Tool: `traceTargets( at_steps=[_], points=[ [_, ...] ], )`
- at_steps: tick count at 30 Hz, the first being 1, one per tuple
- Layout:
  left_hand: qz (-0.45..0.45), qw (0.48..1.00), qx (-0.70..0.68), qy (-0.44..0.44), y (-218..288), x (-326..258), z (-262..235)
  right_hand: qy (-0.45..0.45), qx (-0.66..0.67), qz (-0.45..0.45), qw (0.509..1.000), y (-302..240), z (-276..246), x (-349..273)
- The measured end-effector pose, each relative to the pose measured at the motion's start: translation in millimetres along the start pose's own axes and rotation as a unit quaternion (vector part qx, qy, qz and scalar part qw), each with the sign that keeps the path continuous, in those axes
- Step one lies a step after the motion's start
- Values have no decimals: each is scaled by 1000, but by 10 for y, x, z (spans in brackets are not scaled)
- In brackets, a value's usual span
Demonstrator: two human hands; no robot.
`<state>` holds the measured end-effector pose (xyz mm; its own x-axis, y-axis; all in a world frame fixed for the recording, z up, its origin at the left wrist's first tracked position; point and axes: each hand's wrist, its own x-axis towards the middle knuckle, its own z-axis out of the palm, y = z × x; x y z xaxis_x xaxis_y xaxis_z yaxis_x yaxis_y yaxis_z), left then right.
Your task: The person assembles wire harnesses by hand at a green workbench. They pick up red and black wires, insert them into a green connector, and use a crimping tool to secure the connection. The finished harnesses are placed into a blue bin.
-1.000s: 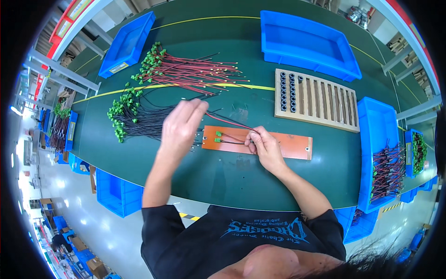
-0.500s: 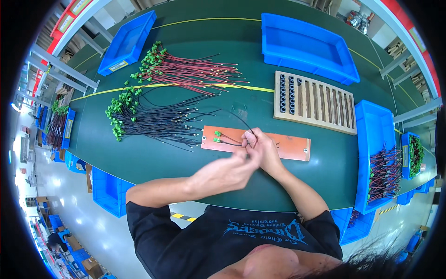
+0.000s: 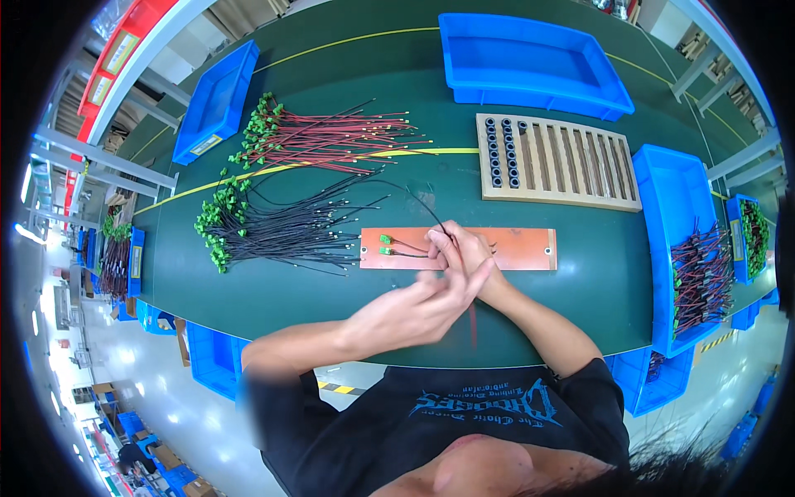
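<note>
My right hand (image 3: pixel 465 250) is closed in a pinch on a black wire (image 3: pixel 425 202), which arcs up and left from the fingertips. Over its wrist and fingers reaches my left hand (image 3: pixel 414 306), fingers stretched out and apart; no held thing shows in it. Below the hands a thin red strand (image 3: pixel 474 325) hangs, blurred. Both hands are above an orange board (image 3: pixel 530 248). On the board lie two green connectors (image 3: pixel 386 239) with a red and a black lead running under my fingers; their far ends are partly hidden.
Left lie bundles of black wires (image 3: pixel 290 228) and red wires (image 3: pixel 339 137) with green connectors. A slotted wooden rack (image 3: pixel 563 166) holds black ring-shaped parts. Blue bins stand at the back (image 3: pixel 530 66), far left (image 3: pixel 217 99) and right (image 3: pixel 667 190), the right one holding wire assemblies.
My left hand has shifted right across the right wrist, its fingers straightening. A red strand now shows below the hands. The whole view has shifted slightly.
</note>
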<state>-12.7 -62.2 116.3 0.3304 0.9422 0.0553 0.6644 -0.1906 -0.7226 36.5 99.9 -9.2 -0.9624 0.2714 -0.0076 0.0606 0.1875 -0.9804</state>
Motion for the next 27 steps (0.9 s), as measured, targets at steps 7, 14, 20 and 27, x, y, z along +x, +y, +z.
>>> traceTargets(
  at_steps=[7, 14, 20, 27],
  points=[
    [-175, 949, -87, 249, 1, -135, 296, -5, -19, 2, 1000, 74, -16, -10],
    [-275, 527, -802, 49, 48, -206, 373, 13, -38, -44, 998, 114, 35, 16],
    [-202, 920, -331, 60, -45, 44, 631, -1, -97, -51, 994, 5, -78, -40],
    [-226, 949, -201, 89, -65, -194, 1041, -12, -1, -9, 1000, -86, -47, -44]
  ],
)
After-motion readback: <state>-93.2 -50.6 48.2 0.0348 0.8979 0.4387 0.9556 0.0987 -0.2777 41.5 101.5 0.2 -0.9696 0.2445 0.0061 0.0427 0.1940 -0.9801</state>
